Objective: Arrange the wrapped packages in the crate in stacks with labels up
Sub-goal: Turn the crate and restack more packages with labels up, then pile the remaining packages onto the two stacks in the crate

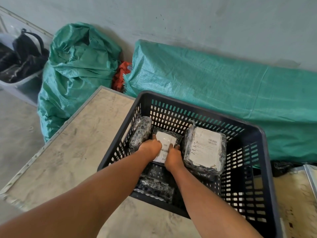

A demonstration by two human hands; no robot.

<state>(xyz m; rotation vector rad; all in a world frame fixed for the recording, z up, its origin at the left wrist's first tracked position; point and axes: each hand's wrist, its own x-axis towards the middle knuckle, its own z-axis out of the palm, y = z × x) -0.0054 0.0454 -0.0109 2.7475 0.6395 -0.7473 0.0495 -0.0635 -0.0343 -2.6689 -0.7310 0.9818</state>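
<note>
A black slotted crate (265,167) stands on a worn table. Both my hands reach into it and grip one wrapped package (166,140) with its white label up, near the crate's far side. My left hand (151,148) holds the package's left edge and my right hand (174,158) its near right edge. To the right lies a bigger package (205,148), label up. A dark package (141,132) leans against the left wall with no label showing. Another dark package (156,188) lies at the near wall under my arms.
The table (72,152) has a metal-edged rim and bare surface left of the crate. Green woven sacks (214,86) lie behind it against the wall, with red cloth (121,74) between them. A grey bin with dark bags (18,62) stands far left.
</note>
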